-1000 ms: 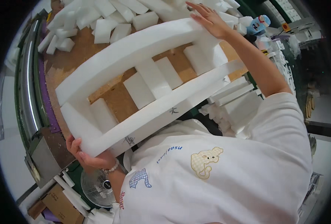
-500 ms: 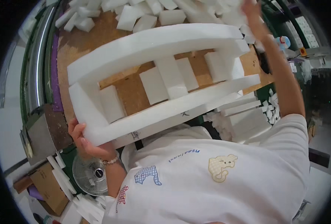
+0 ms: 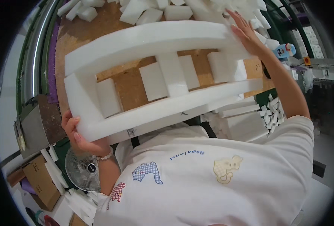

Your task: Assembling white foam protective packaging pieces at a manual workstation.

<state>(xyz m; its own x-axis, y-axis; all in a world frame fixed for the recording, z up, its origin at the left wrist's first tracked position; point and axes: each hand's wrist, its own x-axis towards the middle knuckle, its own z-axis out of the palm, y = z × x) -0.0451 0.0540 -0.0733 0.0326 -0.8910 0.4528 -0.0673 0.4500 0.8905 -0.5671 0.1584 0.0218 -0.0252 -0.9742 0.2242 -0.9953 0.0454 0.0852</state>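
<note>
A white foam frame (image 3: pixel 137 122) lies across the front of my body, tilted, with a curved far bar and several cross pieces inside it. Around its near left corner my left hand (image 3: pixel 78 132) is closed, thumb and fingers on the foam. At the far right end of the frame is my right hand (image 3: pixel 248 37), fingers stretched out and the palm side against or very close to the foam; whether it touches I cannot tell. Foam blocks (image 3: pixel 155 81) stand inside the frame, and bare wooden table shows through its gaps.
Loose white foam pieces (image 3: pixel 178 13) heap along the far side of the wooden table (image 3: pixel 93 32). A metal roller (image 3: pixel 39 49) runs along the left. Below left stand a fan (image 3: pixel 82 169) and a cardboard box (image 3: pixel 42 180). A blue bottle (image 3: pixel 284 50) is at the right.
My right hand has come down from the far foam heap to the frame's far right end. The left hand keeps its hold; the frame has shifted slightly left in view.
</note>
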